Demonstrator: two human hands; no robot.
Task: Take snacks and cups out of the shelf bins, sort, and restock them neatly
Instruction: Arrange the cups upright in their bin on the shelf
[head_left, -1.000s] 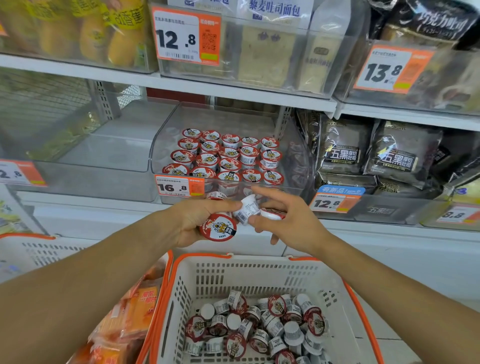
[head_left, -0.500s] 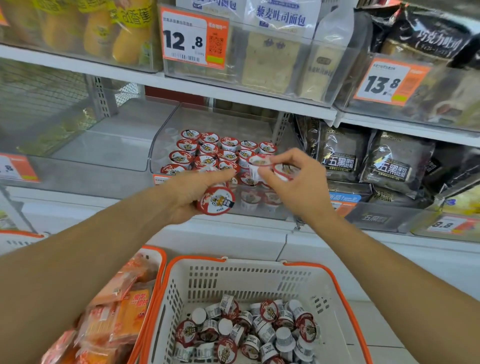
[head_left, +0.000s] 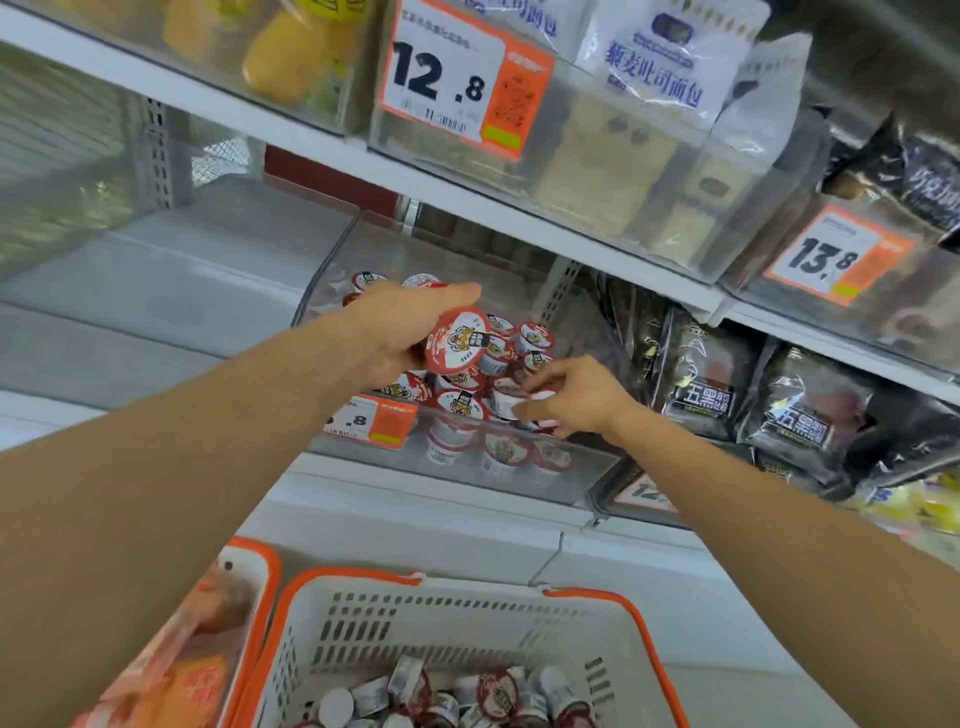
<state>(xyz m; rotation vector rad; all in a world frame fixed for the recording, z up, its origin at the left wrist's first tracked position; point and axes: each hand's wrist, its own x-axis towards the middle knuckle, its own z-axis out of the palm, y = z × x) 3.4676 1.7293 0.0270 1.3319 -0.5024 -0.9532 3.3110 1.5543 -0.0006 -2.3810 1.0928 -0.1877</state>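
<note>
A clear shelf bin (head_left: 467, 467) holds several small cups with red-and-white lids (head_left: 462, 402) in rows. My left hand (head_left: 400, 332) hovers over the bin and grips one such cup (head_left: 457, 340), lid facing me. My right hand (head_left: 576, 397) is lower, at the bin's front right, pinching a cup (head_left: 506, 402) that stands among the front row. More of the same cups (head_left: 498, 693) lie loose in the white basket with orange rim (head_left: 644, 644) below.
A second orange-rimmed basket (head_left: 260, 566) at lower left holds orange snack packs. Dark snack bags (head_left: 701, 384) fill the bin to the right. Bread packs (head_left: 649, 104) sit on the shelf above, behind price tags. The bin to the left (head_left: 156, 291) looks bare.
Both hands have moved up and into the cup bin. My right hand has dropped to the front row with its cup; my left still grips its cup. The camera has tilted upward.
</note>
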